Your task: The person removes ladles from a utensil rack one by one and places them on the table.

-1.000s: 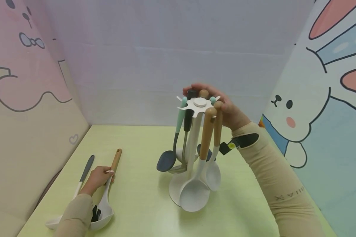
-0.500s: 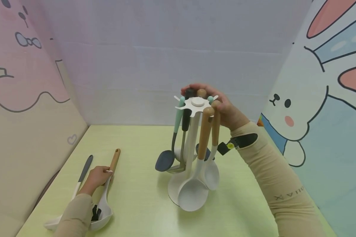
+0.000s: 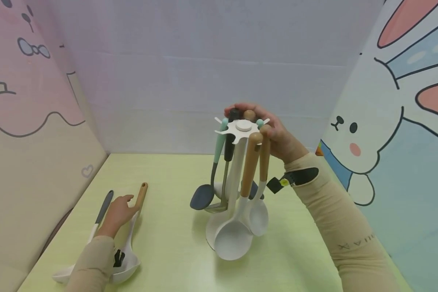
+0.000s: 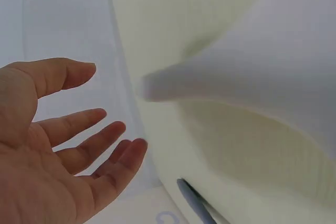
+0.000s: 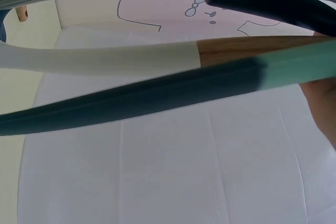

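your right hand (image 3: 273, 132) curls over the white spoked utensil rack (image 3: 241, 129); it looks light and tippy, so grip its hub. your left hand (image 3: 117, 211) hovers spread above the wooden-handled white ladle (image 3: 131, 239).

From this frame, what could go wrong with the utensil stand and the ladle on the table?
1. The right hand grips only the top of the stand, where five or six utensils hang; a sideways pull might tip it or unhook one.
2. The big white ladle hangs low in front, so it may swing and hit the table.
3. The left hand is open above the wooden-handled ladle; a loose pickup may slip.
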Demonstrator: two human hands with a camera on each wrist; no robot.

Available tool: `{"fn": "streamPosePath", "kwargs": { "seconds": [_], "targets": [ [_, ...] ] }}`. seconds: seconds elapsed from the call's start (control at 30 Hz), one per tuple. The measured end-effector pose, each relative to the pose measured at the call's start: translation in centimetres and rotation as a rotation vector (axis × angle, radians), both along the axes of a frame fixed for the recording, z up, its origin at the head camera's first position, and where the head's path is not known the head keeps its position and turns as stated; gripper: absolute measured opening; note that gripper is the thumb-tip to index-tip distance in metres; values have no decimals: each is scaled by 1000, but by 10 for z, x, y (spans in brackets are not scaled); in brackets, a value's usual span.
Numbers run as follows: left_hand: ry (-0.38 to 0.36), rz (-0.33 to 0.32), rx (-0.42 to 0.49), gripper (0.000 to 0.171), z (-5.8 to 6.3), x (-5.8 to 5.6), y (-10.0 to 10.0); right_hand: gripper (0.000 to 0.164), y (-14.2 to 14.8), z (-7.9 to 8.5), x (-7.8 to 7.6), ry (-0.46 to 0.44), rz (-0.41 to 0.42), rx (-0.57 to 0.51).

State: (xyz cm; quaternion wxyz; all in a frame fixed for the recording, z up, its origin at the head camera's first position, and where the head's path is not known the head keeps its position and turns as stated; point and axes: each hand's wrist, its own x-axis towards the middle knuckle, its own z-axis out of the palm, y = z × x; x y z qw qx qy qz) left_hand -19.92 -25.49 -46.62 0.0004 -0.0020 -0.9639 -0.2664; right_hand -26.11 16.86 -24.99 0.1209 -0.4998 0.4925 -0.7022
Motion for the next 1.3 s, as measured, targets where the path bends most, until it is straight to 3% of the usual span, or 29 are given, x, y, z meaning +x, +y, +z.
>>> {"fn": "streamPosePath", "kwargs": {
  "seconds": [0.17,0.27,0.37,0.57,0.67,0.77,1.0,1.17,1.3],
  "targets": [
    [218,-13,90,44,26,3,23,70,0,0,3,-11,-6,-14],
    [279,-36,208,43,47,7,43,72,1,0,6,-13,-17,-18],
    [385,-76,299,43,67,11,65,72,3,-2,8,-21,-48,-16],
    [675,-175,415,44,98,18,104,72,5,-4,12,-16,-105,-18],
    [761,-231,492,44,113,22,120,71,6,-4,14,-5,-116,-26],
    [807,-314,585,43,125,27,135,70,6,-4,17,-2,-123,-40],
    [799,-508,789,40,142,40,171,72,5,-2,29,-36,-193,-40],
    [785,-603,851,42,145,49,193,74,3,-1,36,-51,-242,-40],
    [795,-613,827,49,147,58,208,78,2,-1,41,-57,-283,-36]
  ]
}}
